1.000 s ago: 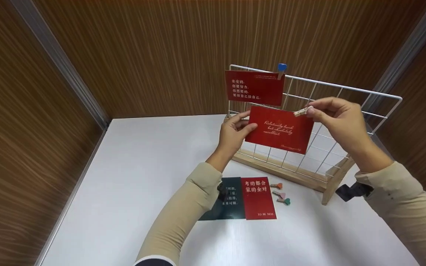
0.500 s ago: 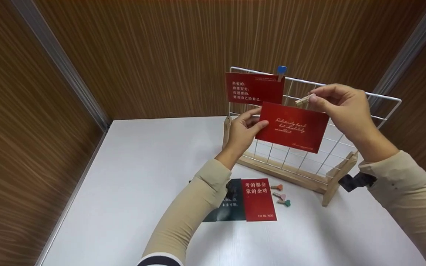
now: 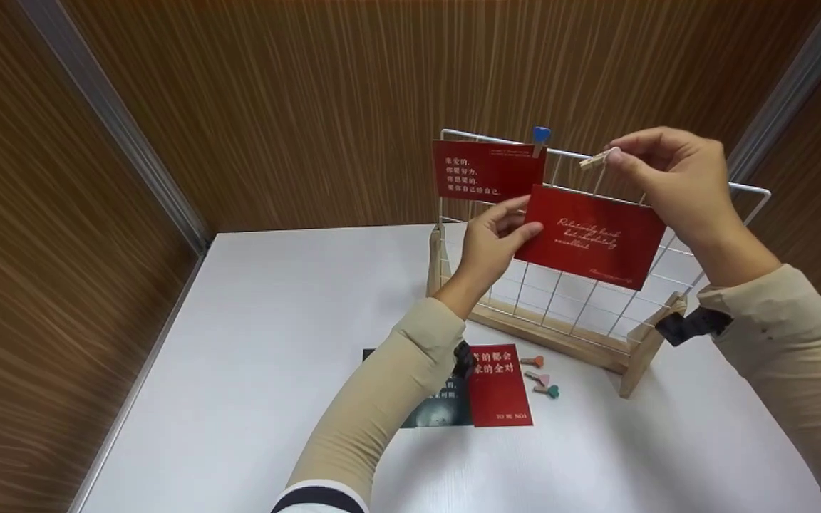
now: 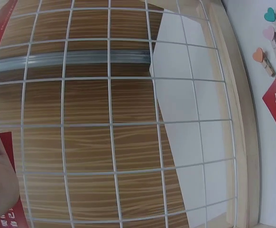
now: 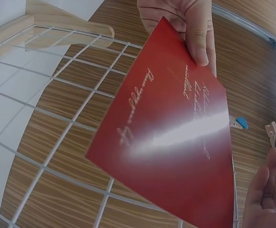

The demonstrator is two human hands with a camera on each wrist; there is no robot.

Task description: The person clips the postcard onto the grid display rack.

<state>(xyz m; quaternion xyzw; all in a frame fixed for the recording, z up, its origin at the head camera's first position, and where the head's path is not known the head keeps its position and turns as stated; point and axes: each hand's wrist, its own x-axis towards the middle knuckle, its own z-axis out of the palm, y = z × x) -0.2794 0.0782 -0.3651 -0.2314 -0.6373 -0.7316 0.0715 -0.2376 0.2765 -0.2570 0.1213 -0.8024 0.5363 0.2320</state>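
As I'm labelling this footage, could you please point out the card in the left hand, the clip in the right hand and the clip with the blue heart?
Red card (image 3: 591, 236): head view, middle of printed face.
Held clip (image 3: 595, 159): head view, its wooden body.
Blue-heart clip (image 3: 541, 135): head view, the heart.

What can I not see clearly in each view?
Head: text on the dark green card, partly behind the left sleeve; corner print on the hung red card, too small.
Left wrist: left hand, cut off by left edge.
Right wrist: script on held red card, partly under glare.
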